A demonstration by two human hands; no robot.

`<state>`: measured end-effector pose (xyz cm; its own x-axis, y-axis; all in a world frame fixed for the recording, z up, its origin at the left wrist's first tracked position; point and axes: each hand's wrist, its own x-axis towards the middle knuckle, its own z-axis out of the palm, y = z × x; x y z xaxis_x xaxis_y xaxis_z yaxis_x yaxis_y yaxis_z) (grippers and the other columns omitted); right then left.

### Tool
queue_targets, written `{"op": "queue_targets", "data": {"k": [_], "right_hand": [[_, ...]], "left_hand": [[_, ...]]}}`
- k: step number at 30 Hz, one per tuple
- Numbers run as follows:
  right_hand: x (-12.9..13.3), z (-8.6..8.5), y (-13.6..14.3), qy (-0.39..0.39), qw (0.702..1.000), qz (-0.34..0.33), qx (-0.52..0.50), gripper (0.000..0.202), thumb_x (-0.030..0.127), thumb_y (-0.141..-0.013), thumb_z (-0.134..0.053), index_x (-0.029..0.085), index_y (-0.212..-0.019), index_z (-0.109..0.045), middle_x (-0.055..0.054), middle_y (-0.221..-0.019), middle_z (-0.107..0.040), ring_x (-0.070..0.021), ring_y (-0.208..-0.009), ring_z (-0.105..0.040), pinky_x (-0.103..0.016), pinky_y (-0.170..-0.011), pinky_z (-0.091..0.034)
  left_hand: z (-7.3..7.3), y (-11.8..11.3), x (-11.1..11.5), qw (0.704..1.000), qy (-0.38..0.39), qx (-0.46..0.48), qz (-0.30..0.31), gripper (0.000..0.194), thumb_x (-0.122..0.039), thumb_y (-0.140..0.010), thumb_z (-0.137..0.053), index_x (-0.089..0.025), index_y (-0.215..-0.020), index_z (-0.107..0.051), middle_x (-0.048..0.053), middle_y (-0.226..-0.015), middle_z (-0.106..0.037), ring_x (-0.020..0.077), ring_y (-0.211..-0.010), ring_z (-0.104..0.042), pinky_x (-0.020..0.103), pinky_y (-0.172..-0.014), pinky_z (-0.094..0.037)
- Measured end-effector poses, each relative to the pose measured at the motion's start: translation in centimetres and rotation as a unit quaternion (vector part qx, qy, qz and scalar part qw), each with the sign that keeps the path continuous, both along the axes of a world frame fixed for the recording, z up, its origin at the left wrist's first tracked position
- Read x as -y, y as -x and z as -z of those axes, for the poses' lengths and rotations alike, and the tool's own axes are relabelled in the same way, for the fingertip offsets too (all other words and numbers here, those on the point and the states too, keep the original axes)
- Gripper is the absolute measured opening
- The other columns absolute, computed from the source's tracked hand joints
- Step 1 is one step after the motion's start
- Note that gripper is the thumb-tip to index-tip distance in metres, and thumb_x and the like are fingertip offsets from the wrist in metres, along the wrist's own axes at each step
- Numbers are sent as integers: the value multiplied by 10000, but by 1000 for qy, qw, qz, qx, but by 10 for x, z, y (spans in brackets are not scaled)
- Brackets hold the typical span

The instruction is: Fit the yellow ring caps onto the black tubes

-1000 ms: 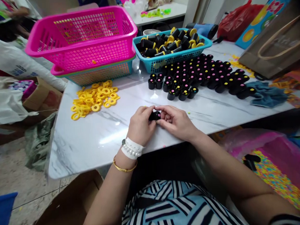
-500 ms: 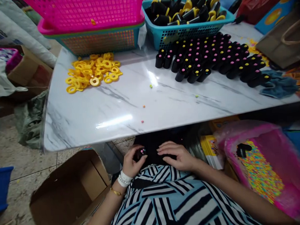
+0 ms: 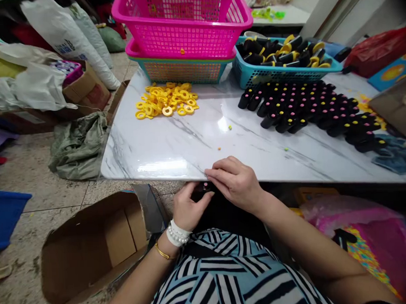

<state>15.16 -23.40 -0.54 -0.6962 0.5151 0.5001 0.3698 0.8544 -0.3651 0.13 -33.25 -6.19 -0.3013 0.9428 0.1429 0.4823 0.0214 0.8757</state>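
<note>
Below the table's front edge, my left hand (image 3: 189, 206) is curled around a small black piece (image 3: 205, 186) with a pink bead showing at its end; most of it is hidden by the fingers and the edge. My right hand (image 3: 236, 182) is at the edge, fingertips pressed together over the tabletop; what they pinch, if anything, cannot be seen. An orange bead (image 3: 219, 148) lies just beyond those fingers, and a green bead (image 3: 230, 127) farther back. To the right stand many black cylinders (image 3: 302, 105) topped with pink or yellow beads.
Yellow ring pieces (image 3: 167, 100) are heaped at the table's left, before stacked pink baskets (image 3: 184, 36). A blue basket (image 3: 287, 72) holds black-and-yellow pieces. An open cardboard box (image 3: 92, 246) stands at lower left. A pink tub (image 3: 378, 243) with colourful beads is at lower right.
My right hand has risen from my lap to the table edge, its fingers now closed together. The left hand has moved up with the black piece. The pink-red bead near the edge no longer shows.
</note>
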Motion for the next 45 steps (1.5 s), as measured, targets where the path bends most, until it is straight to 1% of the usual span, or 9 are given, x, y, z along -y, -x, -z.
{"op": "queue_targets", "data": {"k": [8, 14, 18, 27, 30, 34, 37, 41, 45], "right_hand": [[15, 0, -12, -13, 997, -75, -7, 392, 125, -879, -580, 223, -1258, -603, -80, -1048, -670, -217, -885, -572, -369, -766, -534], [-33, -14, -6, -11, 999, 40, -26, 279, 154, -901, -556, 212, -1150, -666, -100, -1037, -660, -234, -955, -604, -403, -855, -522], [-55, -18, 3, 21, 999, 29, 27, 157, 131, -886, -564, 179, -913, -712, -78, -932, -669, -210, -874, -625, -348, -803, -527], [25, -9, -2, 123, 991, -52, -7, 190, 84, -903, -501, 161, -969, -661, -91, -936, -645, -189, -880, -600, -311, -786, -522], [31, -4, 1, 165, 982, -85, -34, 193, 72, -879, -509, 151, -963, -664, -89, -916, -640, -183, -860, -600, -309, -771, -523], [22, -16, -8, 243, 961, -85, -102, 187, 62, -838, -547, 172, -912, -679, -43, -829, -631, -133, -708, -593, -256, -629, -498], [4, -24, -40, 223, 964, 21, -143, 132, 114, -840, -600, 194, -896, -690, -26, -810, -646, -138, -698, -594, -265, -617, -479], [-34, -16, -108, 100, 942, 301, -111, 124, 239, -853, -627, 199, -929, -717, -31, -824, -660, -144, -652, -568, -284, -589, -450], [-65, -6, -155, 74, 927, 367, -38, 209, 297, -797, -681, 192, -969, -734, -34, -835, -662, -156, -666, -585, -300, -627, -476]], "left_hand": [[-13, -1, 4, 1000, -19, 22, 6, 256, -287, -774, -708, -165, -993, -656, 56, -917, -685, 174, -816, -626, 290, -771, -500], [-5, -2, 3, 999, -8, 36, 2, 265, -308, -773, -727, -180, -997, -664, 39, -890, -670, 170, -801, -613, 282, -756, -485], [-3, -6, 0, 999, -10, 42, -2, 253, -299, -771, -728, -170, -979, -666, 34, -844, -656, 164, -767, -598, 276, -724, -478], [0, -10, 3, 997, -57, 42, 19, 245, -218, -782, -686, -186, -1024, -670, 48, -971, -686, 181, -886, -633, 292, -822, -506], [0, -9, 2, 997, -64, 26, 22, 259, -156, -775, -658, -189, -1032, -664, 38, -986, -686, 172, -908, -629, 278, -837, -496], [-4, -11, -1, 998, -54, 27, 22, 225, -197, -780, -685, -185, -1005, -664, 31, -945, -683, 166, -877, -626, 264, -793, -491], [-3, -12, 0, 998, -49, 29, 13, 236, -260, -773, -722, -183, -988, -663, 28, -902, -680, 161, -818, -623, 262, -749, -490], [9, -11, -1, 998, -59, 18, 6, 272, -304, -776, -731, -186, -1012, -662, 35, -924, -687, 169, -816, -635, 272, -754, -495], [24, -14, -7, 997, -76, 11, 28, 298, -327, -780, -729, -187, -1037, -670, 47, -954, -701, 184, -835, -656, 290, -779, -507]]}}
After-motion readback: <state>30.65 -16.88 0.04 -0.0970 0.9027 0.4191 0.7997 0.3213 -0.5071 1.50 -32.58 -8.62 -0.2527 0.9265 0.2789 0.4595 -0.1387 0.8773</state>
